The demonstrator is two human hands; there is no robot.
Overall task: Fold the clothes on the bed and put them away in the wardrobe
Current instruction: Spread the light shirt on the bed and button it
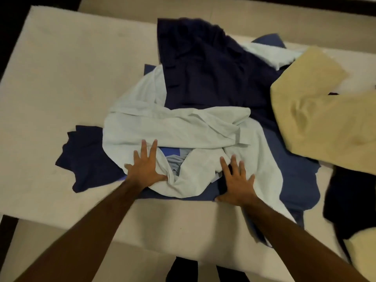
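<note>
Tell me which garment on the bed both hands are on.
The crumpled pale light-blue shirt, on top of the pile. The navy, mid-blue and tan garments around it go untouched.

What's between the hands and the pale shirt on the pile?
Nothing visible. The left hand and right hand both rest flat with fingers spread on the pale shirt, which lies on top of the dark blue clothes on the bed.

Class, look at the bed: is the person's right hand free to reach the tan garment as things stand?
Probably yes. The right hand lies flat and open on the pale shirt, gripping nothing, and the tan garment lies uncovered on top of the pile to its right.
</note>
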